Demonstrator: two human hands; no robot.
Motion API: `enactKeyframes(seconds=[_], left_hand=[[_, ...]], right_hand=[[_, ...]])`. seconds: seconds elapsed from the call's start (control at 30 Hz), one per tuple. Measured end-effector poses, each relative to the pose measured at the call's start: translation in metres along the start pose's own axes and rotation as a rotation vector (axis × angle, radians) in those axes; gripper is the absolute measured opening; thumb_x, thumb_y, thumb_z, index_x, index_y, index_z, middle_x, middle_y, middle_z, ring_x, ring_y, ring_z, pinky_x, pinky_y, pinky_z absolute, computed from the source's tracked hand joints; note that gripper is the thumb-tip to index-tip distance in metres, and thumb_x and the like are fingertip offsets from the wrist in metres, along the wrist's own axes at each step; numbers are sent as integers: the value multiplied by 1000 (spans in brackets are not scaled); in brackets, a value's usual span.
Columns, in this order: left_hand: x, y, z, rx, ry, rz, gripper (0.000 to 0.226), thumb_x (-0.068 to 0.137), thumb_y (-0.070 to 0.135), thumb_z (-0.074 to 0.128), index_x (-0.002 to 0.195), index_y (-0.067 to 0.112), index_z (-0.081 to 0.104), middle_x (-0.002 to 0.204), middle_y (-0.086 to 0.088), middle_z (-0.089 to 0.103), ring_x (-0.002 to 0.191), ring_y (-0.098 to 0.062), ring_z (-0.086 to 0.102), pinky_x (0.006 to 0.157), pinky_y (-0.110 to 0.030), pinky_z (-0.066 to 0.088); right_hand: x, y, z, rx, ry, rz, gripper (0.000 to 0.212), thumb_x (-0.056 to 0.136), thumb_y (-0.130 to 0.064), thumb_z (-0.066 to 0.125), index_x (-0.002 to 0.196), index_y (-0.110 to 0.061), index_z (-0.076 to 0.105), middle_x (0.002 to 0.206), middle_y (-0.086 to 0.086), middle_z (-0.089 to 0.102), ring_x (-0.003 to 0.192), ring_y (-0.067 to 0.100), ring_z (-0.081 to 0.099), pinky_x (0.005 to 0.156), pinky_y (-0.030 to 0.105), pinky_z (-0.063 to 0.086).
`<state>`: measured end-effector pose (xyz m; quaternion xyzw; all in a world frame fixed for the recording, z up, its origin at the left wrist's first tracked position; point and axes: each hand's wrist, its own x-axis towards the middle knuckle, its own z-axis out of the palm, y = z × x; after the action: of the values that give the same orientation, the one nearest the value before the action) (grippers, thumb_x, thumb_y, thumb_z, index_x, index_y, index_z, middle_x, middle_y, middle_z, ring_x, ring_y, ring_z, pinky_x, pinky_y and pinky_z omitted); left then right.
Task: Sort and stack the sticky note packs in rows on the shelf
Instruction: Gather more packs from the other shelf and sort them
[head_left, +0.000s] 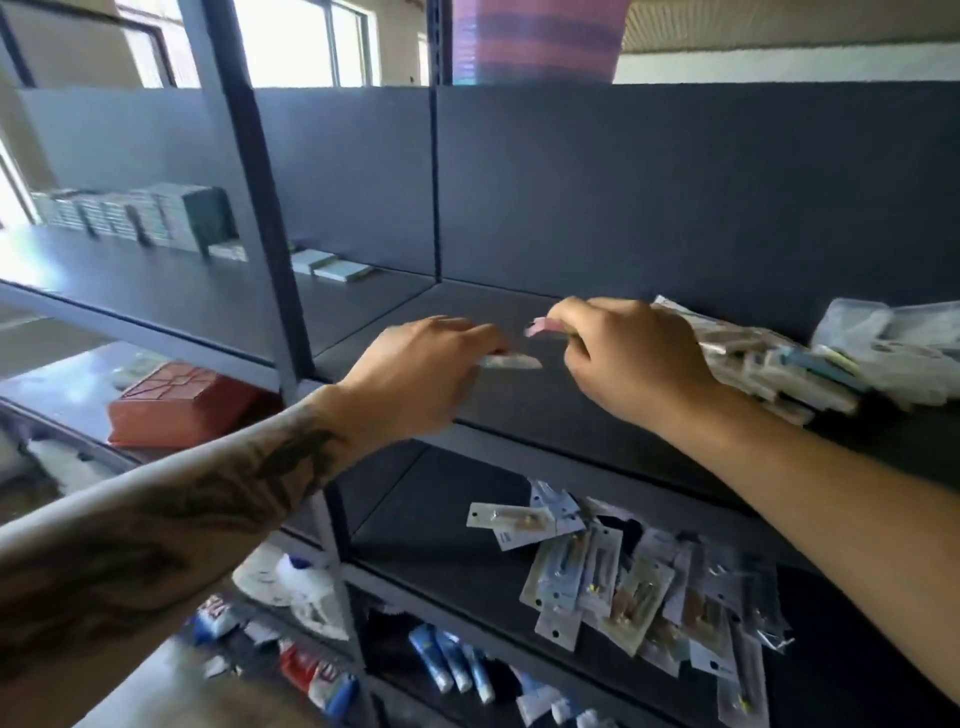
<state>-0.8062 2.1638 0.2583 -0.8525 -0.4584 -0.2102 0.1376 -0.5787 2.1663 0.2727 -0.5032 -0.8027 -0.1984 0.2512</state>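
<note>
Both my hands reach over the dark shelf (519, 410) at chest height. My left hand (415, 371) pinches a thin pale sticky note pack (511, 361) by its left end, just above the shelf board. My right hand (631, 353) is closed on a pink-edged pack (543, 326), a little higher and to the right of the first. A loose heap of wrapped sticky note packs (789, 369) lies on the same shelf right behind my right hand. The motion blurs both held packs.
Grey upright posts (270, 208) divide the shelf bays. Stacked boxes (156, 215) and flat packs (332, 265) sit in the left bay. Below, blister-carded items (639, 577) are scattered; an orange box (176, 405) and tubes (452, 660) lie lower.
</note>
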Motion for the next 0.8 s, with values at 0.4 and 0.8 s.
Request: enactKeyframes(seconds=[0.4,0.8], left_hand=[[-241,-154,-84,138,-9,-299,37,89,14,57,122,27,62,108,-6,74,96,-34,69,76,-44,59],[-359,-300,-112,239,-34,-663,36,91,4,58,120,24,67,100,-1,73,82,-30,69,59,-31,41]], right_hand=[[36,-267,54,199,-34,-273,29,94,-19,54,119,-25,67,97,-1,73,85,31,70,71,37,52],[147,-450,134,315,-13,-493,29,95,-26,54,122,-25,64,101,2,73,91,32,71,75,41,57]])
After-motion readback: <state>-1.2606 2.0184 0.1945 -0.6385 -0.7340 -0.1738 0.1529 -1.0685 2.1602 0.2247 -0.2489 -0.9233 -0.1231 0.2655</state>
